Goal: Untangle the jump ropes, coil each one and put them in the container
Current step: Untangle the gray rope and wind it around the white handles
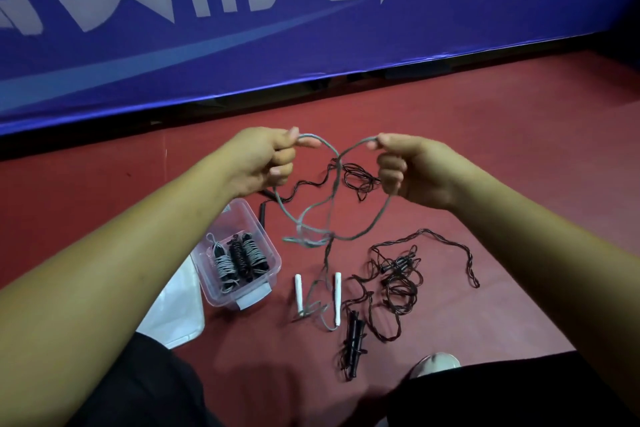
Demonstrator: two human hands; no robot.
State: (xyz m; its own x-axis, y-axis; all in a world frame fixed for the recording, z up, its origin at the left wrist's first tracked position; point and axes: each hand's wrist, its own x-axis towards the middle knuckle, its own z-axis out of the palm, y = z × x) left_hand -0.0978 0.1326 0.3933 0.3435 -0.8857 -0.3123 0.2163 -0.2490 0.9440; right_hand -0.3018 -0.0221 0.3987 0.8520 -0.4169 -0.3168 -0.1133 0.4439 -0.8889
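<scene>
Both hands are raised above the red floor. My left hand (266, 163) and my right hand (412, 170) each grip a loop of the grey jump rope (308, 211). The loops cross between the hands and hang in a tangle down to two white handles (299, 291) lying on the floor. A black rope (356, 177) is caught in the grey one just below the hands. More black ropes (398, 281) lie tangled at the right, with black handles (353, 340) below. A clear plastic container (266, 274) at the left holds three coiled ropes (239, 260).
A blue banner with white lettering (311, 28) runs along the far side of the floor. The container's clear lid (173, 312) lies flat beside it at the left. My dark trouser legs and a light shoe (436, 362) fill the bottom of the view.
</scene>
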